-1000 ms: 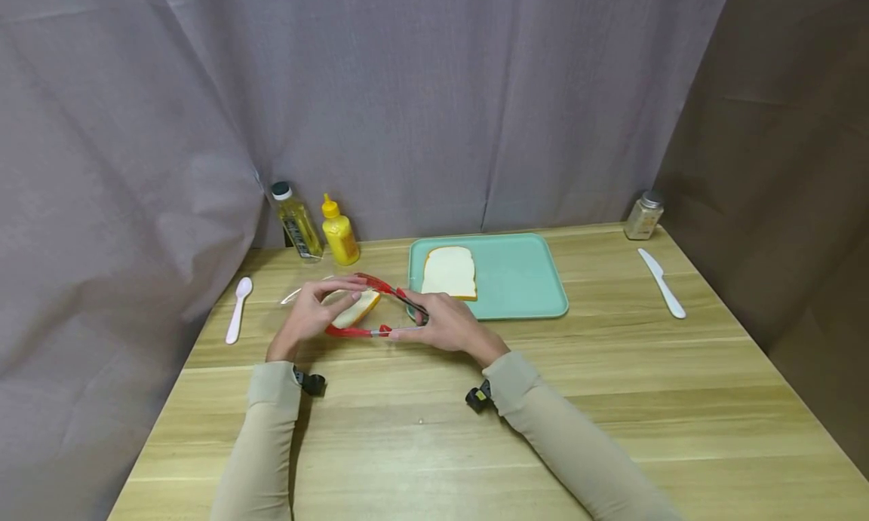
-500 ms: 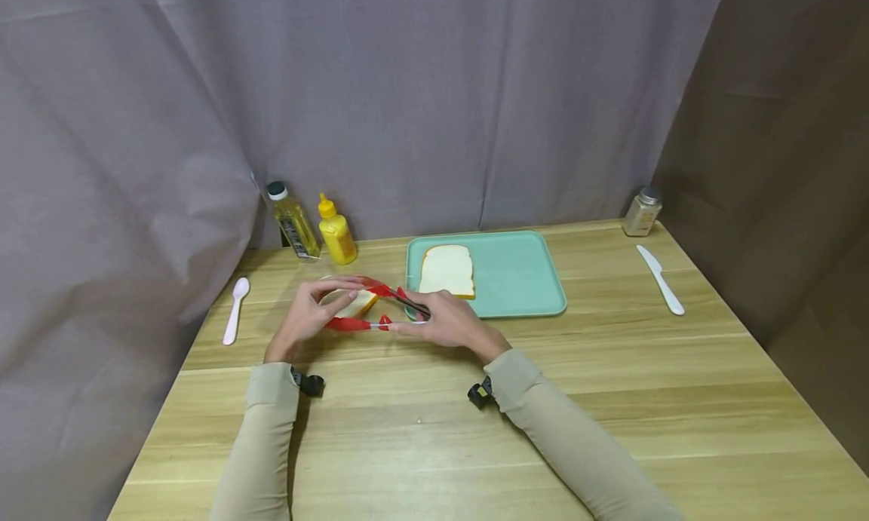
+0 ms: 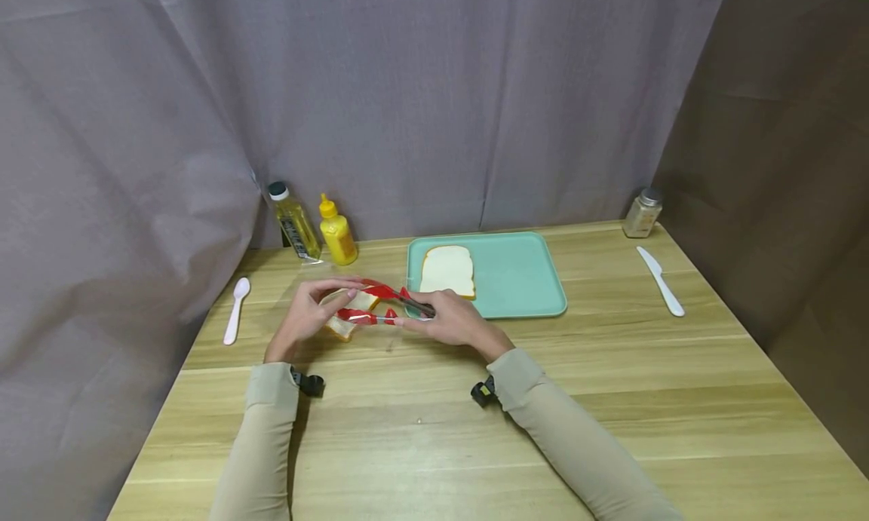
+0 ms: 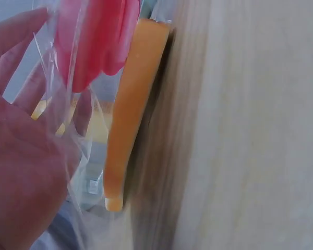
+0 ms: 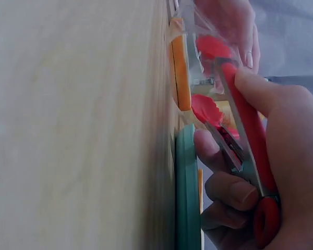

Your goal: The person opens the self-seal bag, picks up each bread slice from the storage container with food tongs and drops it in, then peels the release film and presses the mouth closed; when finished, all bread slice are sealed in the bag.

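Note:
My left hand (image 3: 308, 310) holds a clear plastic bag (image 4: 75, 151), its fingers spread along the film in the left wrist view. A white bread slice (image 3: 360, 301) with an orange crust (image 4: 133, 112) lies low beside that hand, partly covered by the tongs and fingers. My right hand (image 3: 453, 321) grips red-tipped metal tongs (image 5: 250, 125), thumb on one arm and fingers around the other. The tongs' red heads (image 5: 206, 109) stand apart above the slice, at the bag. I cannot tell whether they touch the bread.
A green tray (image 3: 519, 276) behind my right hand bears another bread slice (image 3: 448, 271). Behind my left hand stand an oil bottle (image 3: 296, 225) and a yellow squeeze bottle (image 3: 339, 236). A spoon (image 3: 236, 310) lies left; a knife (image 3: 661, 281) and shaker jar (image 3: 643, 213) are right.
The tongs' near arm has moved away from me, narrowing the gap between the heads. Part of the slice now shows on its near side. My left hand has hardly moved.

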`<act>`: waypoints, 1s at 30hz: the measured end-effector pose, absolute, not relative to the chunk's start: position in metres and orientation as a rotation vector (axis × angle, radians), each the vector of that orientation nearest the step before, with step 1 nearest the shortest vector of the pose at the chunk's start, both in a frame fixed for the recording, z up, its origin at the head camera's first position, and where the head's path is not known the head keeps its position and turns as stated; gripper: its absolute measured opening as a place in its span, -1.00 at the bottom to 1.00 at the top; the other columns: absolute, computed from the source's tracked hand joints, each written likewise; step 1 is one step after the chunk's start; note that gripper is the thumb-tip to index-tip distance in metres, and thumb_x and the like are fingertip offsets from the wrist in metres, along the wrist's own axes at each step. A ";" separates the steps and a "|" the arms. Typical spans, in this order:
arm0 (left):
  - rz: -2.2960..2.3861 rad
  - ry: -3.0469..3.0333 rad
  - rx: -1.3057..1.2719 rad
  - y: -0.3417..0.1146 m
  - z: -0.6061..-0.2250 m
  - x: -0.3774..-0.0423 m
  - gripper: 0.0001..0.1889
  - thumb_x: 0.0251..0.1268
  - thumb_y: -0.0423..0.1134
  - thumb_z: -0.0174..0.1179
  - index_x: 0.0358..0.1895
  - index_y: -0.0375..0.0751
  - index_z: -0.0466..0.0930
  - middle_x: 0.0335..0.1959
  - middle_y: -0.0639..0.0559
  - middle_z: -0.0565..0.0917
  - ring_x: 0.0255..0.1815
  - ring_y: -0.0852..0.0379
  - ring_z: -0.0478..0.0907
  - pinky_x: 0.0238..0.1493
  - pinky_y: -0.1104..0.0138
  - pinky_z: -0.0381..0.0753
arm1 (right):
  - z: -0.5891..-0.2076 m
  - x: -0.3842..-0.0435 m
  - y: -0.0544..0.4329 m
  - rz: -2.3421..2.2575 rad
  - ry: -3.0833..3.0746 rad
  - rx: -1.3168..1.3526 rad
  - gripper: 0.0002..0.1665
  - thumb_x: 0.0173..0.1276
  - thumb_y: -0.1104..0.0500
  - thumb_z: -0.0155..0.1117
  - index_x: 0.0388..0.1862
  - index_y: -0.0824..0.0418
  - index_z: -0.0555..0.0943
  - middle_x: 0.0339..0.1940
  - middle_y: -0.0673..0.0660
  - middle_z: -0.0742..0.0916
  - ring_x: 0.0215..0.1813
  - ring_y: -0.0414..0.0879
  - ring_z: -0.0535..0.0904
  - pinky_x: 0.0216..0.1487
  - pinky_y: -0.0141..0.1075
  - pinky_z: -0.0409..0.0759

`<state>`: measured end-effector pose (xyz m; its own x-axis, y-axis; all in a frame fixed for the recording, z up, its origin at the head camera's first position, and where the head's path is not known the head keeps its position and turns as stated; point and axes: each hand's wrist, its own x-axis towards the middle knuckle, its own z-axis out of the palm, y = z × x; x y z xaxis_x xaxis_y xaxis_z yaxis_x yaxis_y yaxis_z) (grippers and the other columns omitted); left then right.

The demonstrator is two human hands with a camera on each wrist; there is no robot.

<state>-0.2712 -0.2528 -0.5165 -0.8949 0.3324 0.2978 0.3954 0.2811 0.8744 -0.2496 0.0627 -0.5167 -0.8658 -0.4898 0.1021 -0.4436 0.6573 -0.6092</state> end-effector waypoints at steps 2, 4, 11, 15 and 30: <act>-1.714 -2.468 -0.701 -0.252 -0.517 -0.271 -0.77 0.54 -0.27 0.38 0.12 -0.24 0.83 0.28 -0.11 0.79 0.38 0.08 0.68 0.62 0.23 0.48 | -0.516 -0.249 0.064 -0.989 2.807 -0.787 -0.04 0.42 -0.52 0.33 0.62 -0.07 0.49 -0.52 -0.09 0.49 -0.48 -0.24 0.33 -0.52 -0.34 0.25; -1.714 -2.462 -0.703 -0.252 -0.518 -0.271 -0.77 0.55 -0.27 0.37 0.13 -0.22 0.83 0.27 -0.12 0.79 0.36 0.07 0.69 0.63 0.16 0.48 | -0.516 -0.248 0.065 -0.979 2.824 -0.786 -0.05 0.41 -0.50 0.37 0.61 -0.08 0.50 -0.56 -0.09 0.47 -0.51 -0.23 0.30 -0.55 -0.34 0.22; -1.680 -2.450 -0.635 -0.248 -0.520 -0.272 -0.77 0.58 -0.25 0.34 0.14 -0.25 0.82 0.17 -0.17 0.84 0.23 0.24 0.73 0.58 0.13 0.54 | -0.515 -0.241 0.080 -0.898 2.925 -0.792 -0.18 0.41 -0.50 0.36 0.54 -0.20 0.58 -0.33 -0.07 0.73 -0.38 -0.18 0.43 -0.43 -0.30 0.37; -1.676 -2.440 -0.609 -0.246 -0.522 -0.273 -0.77 0.58 -0.27 0.34 0.12 -0.30 0.82 0.12 -0.21 0.85 0.16 0.35 0.73 0.51 0.32 0.58 | -0.514 -0.236 0.096 -0.897 2.935 -0.791 -0.20 0.41 -0.50 0.37 0.52 -0.23 0.60 -0.16 -0.03 0.83 -0.31 -0.15 0.49 -0.39 -0.27 0.44; -1.583 -2.344 -0.411 -0.248 -0.518 -0.274 -0.78 0.54 -0.22 0.39 0.09 -0.21 0.85 -0.01 -0.23 0.87 -0.05 0.11 0.80 0.06 0.48 0.70 | -0.510 -0.226 0.163 -1.102 2.929 -0.627 -0.12 0.39 -0.46 0.44 0.55 -0.06 0.59 -0.49 -0.10 0.64 -0.51 -0.22 0.40 -0.51 -0.32 0.37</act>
<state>-0.2740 -0.2480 -0.5176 -0.9197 0.0767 0.3851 0.3859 0.3582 0.8501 -0.2261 0.1632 -0.5099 -0.9217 -0.3430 0.1813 -0.3774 0.6847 -0.6235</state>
